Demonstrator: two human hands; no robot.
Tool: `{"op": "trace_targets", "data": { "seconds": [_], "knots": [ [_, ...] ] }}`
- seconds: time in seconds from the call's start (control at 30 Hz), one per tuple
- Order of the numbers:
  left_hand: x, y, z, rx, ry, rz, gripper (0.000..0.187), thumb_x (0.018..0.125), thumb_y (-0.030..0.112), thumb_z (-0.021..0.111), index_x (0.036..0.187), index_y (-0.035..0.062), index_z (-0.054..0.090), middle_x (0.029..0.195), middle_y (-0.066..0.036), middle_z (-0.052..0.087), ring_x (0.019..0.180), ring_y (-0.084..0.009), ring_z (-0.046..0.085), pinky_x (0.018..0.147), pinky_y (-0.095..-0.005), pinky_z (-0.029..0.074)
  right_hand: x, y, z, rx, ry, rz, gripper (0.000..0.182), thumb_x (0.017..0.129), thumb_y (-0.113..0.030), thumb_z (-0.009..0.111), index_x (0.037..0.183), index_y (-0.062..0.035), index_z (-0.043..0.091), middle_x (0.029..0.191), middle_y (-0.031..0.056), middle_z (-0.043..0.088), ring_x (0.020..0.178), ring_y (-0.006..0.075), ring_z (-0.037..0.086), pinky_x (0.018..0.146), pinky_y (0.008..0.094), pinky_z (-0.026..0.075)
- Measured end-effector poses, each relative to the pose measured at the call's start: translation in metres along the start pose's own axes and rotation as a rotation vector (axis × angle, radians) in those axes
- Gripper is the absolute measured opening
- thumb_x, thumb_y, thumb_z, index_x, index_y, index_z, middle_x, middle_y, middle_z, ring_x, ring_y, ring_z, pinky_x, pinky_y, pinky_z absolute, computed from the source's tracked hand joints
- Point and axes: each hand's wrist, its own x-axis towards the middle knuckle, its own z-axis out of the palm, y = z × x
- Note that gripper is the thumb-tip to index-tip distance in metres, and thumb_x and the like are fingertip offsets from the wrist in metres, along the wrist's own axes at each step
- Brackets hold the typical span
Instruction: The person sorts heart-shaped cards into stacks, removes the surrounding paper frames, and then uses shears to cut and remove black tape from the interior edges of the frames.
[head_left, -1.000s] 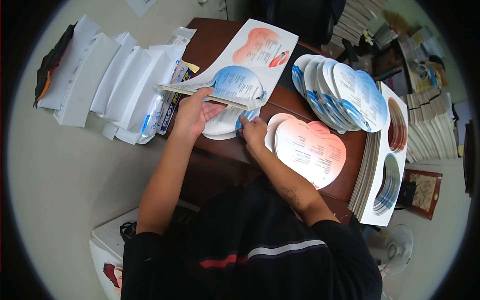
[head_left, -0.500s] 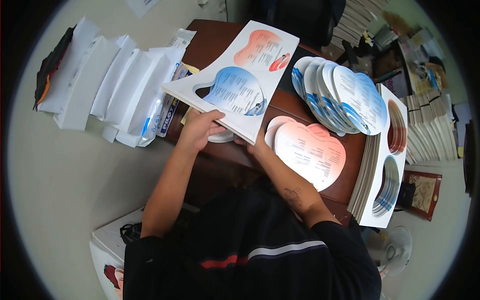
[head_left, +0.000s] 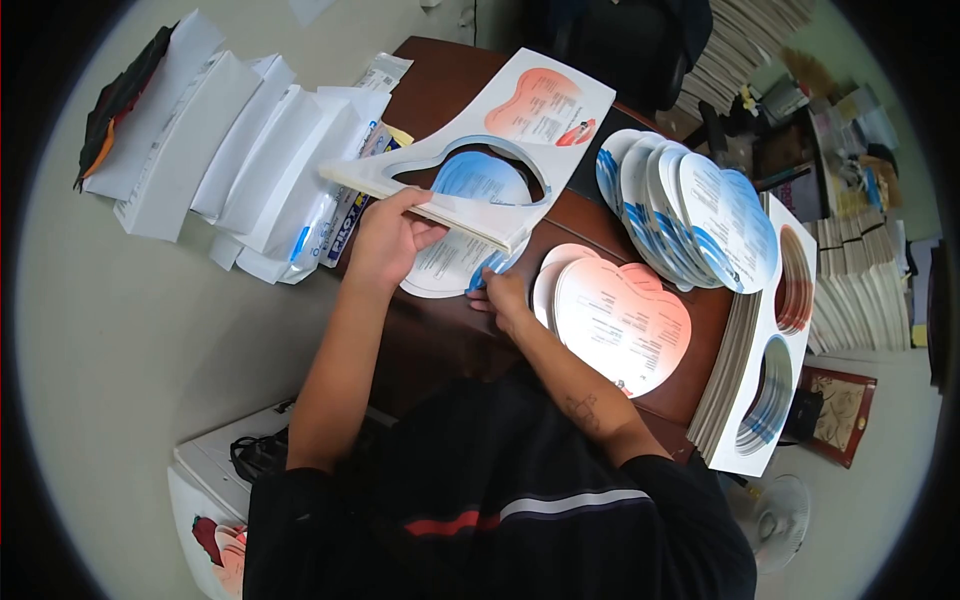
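My left hand (head_left: 388,240) is closed on the near edge of a stack of white printed card sheets (head_left: 460,212), which it holds tilted above the table. A blue printed cutout (head_left: 438,268) lies under the stack, and blue also shows through the upper sheet's rounded opening. My right hand (head_left: 502,296) pinches the cutout's blue lower edge, below the sheets. A red printed shape (head_left: 535,105) still sits flush in the sheet's far half. Red cutouts (head_left: 620,325) lie piled beside my right hand, and a fanned pile of blue cutouts (head_left: 725,220) stands behind them.
A tall stack of sheets with cut-out holes (head_left: 755,455) stands at the table's right edge. White paper packs (head_left: 285,175) and a PILOT box (head_left: 345,225) are at the left. A dark chair (head_left: 620,50) is behind the brown table (head_left: 435,65).
The blue shape has dropped out of the sheet's opening and now shows below the stack. My right hand has moved down and left from the stack's corner to the cutout's edge.
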Motion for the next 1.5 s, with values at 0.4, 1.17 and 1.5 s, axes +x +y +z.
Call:
{"op": "trace_targets", "data": {
  "seconds": [0.4, 1.17, 1.5],
  "knots": [
    [0.013, 0.043, 0.020, -0.178, -0.114, 0.041, 0.022, 0.088, 0.010, 0.064, 0.104, 0.0001, 0.054, 0.097, -0.013, 0.063, 0.086, -0.0191, 0.066, 0.068, -0.0280, 0.061, 0.036, -0.053, -0.011, -0.533, 0.203, -0.466, 0.071, 0.068, -0.022, 0.083, 0.122, 0.0084, 0.048, 0.124, 0.0220, 0.053, 0.119, 0.0365, 0.051, 0.098, 0.0402, 0.046],
    [0.027, 0.067, 0.020, -0.243, -0.120, 0.015, 0.032, 0.086, 0.012, 0.069, 0.107, 0.0012, 0.048, 0.103, -0.017, 0.061, 0.084, -0.0257, 0.068, 0.067, -0.0310, 0.062, 0.132, -0.126, -0.002, -0.824, 0.142, -0.132, 0.051, 0.064, -0.024, 0.087, 0.102, 0.0046, 0.070, 0.100, 0.0174, 0.072, 0.084, 0.0265, 0.072, 0.075, 0.0347, 0.057],
    [0.034, 0.076, 0.022, -0.207, -0.172, 0.006, 0.022, 0.089, 0.011, 0.065, 0.104, 0.0002, 0.052, 0.103, -0.016, 0.061, 0.086, -0.0273, 0.069, 0.065, -0.0292, 0.063, 0.047, -0.126, -0.021, -0.151, -0.192, -0.199, 0.035, 0.081, 0.010, 0.066, 0.115, 0.0124, 0.058, 0.102, 0.0214, 0.068, 0.082, 0.0304, 0.071, 0.074, 0.0408, 0.060]
  ]
}}
